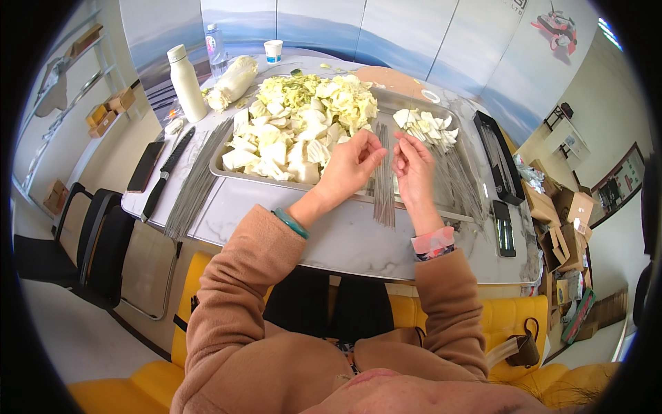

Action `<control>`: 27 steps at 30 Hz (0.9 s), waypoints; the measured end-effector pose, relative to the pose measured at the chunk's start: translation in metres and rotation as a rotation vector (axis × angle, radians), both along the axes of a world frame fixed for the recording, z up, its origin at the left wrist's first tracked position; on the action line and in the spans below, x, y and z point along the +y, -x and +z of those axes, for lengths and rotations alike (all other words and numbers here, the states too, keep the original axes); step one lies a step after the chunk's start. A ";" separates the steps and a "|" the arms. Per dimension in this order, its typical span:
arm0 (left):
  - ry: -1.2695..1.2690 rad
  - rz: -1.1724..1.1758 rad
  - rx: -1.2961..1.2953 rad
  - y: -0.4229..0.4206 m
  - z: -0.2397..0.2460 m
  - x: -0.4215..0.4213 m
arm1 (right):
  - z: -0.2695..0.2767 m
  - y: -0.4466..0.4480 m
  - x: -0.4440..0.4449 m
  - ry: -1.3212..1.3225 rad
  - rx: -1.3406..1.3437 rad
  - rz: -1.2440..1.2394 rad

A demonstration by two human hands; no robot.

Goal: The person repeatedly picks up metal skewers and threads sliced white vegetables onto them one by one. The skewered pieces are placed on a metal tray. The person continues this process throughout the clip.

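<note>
My left hand [354, 159], fingers curled, is over the right edge of a pile of cut white cabbage pieces [274, 152]. Facing it, my right hand [414, 168] has its thumb and fingertips pinched together. A faint thin line rises above those fingertips, but I cannot tell whether it is a skewer in the hand. Between my hands a bundle of thin metal skewers [384, 191] lies across the near rim of a metal tray [243, 177]. Beyond my right hand, cabbage pieces threaded on skewers [426, 127] rest in the tray. Whatever my left fingers hold is hidden.
More skewers [194, 191], a black-handled knife [155, 194] and a phone [146, 166] lie at the left. Behind them stand a white bottle [187, 85] and a whole cabbage [235, 83]. At the right are a long black box [497, 155] and another dark device [503, 227].
</note>
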State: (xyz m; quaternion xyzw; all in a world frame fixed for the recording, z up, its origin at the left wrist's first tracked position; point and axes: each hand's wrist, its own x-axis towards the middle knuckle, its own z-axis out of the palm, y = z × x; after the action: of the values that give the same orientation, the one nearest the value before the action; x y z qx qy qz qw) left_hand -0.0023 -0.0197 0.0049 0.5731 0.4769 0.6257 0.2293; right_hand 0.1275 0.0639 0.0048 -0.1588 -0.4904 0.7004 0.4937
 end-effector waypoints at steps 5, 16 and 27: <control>-0.166 0.321 0.066 0.010 -0.005 -0.008 | -0.001 -0.004 -0.001 0.097 0.021 0.057; 0.041 0.935 0.620 0.106 -0.010 -0.079 | -0.002 -0.008 0.002 0.276 0.074 0.163; 0.114 0.844 0.824 0.106 -0.023 -0.082 | -0.002 -0.008 0.002 0.236 0.042 0.178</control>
State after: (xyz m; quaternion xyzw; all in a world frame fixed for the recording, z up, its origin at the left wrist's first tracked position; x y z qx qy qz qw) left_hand -0.1081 -0.1016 -0.0179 0.5163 0.7461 0.3624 -0.2131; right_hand 0.1359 0.0654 0.0029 -0.1569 -0.4063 0.7973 0.4178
